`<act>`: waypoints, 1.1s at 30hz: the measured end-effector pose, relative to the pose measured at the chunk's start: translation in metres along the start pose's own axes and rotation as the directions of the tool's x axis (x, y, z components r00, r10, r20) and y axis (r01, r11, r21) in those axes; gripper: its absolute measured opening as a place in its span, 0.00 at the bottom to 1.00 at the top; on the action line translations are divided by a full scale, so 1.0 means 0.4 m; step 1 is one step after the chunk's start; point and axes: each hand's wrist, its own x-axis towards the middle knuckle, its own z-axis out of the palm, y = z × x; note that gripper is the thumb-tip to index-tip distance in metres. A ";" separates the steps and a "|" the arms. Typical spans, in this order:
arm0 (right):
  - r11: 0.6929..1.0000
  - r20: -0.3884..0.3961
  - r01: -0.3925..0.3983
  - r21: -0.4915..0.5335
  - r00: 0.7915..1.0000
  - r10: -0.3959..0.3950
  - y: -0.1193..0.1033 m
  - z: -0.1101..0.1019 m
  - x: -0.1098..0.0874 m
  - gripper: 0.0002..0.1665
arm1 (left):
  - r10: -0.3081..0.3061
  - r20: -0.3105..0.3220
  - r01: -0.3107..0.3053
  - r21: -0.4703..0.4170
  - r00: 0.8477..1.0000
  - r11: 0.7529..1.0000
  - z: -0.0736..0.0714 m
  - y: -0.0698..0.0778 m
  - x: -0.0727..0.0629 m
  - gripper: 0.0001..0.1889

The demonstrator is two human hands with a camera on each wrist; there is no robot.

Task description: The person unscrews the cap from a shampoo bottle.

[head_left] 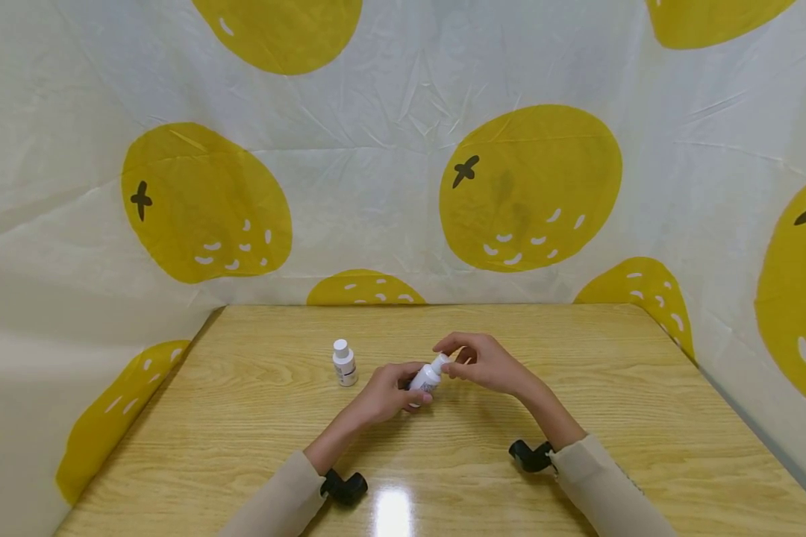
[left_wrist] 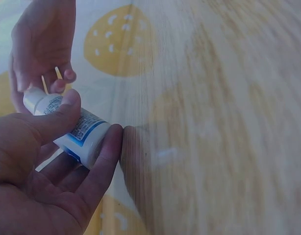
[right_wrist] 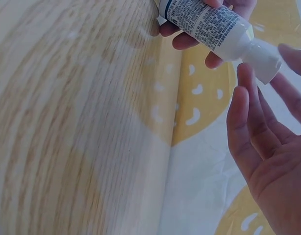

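Note:
A white bottle (head_left: 425, 380) with a printed label and a blue band is tilted above the table. My left hand (head_left: 387, 393) grips it around its lower body, thumb on the label and fingers beneath, as the left wrist view shows. The bottle's white cap (right_wrist: 262, 61) points up towards my right hand (head_left: 489, 364). In the right wrist view, the right thumb (right_wrist: 293, 58) stands slightly off the cap, while the other fingers extend loosely beside and behind it. A second white bottle (head_left: 345, 367), with a white cap on, stands upright to the left of my hands.
The wood-grain table (head_left: 255, 447) spreads beneath both arms. A white cloth (head_left: 369, 209) printed with yellow fruit hangs along the back and sides. Black curved devices (head_left: 345, 488) are fixed at both wrists by the beige sleeves.

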 end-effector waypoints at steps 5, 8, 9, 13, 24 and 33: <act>0.998 -0.031 -0.035 -0.051 0.999 0.033 0.003 0.002 0.002 0.16 | 0.003 0.000 -0.003 0.003 1.000 1.000 0.000 0.002 0.000 0.20; 0.997 -0.034 -0.044 -0.056 0.999 0.042 0.003 0.002 0.002 0.13 | 0.001 -0.001 -0.001 -0.001 1.000 1.000 0.001 0.003 0.001 0.20; 0.998 -0.030 -0.044 -0.054 0.999 0.042 0.004 0.002 0.002 0.13 | 0.001 -0.002 -0.001 0.001 1.000 1.000 0.001 0.003 0.001 0.20; 0.999 -0.011 -0.035 -0.033 0.999 0.034 0.004 0.000 0.001 0.13 | 0.003 -0.003 -0.003 0.009 1.000 1.000 0.002 0.002 0.002 0.20; 1.000 0.001 -0.007 -0.023 1.000 0.007 0.000 -0.001 0.000 0.20 | 0.003 -0.007 -0.003 0.003 1.000 1.000 0.002 -0.002 0.003 0.20; 0.997 -0.040 -0.048 -0.054 0.998 0.046 0.011 0.001 0.003 0.13 | 0.002 -0.013 -0.002 0.005 1.000 1.000 0.004 -0.001 0.002 0.20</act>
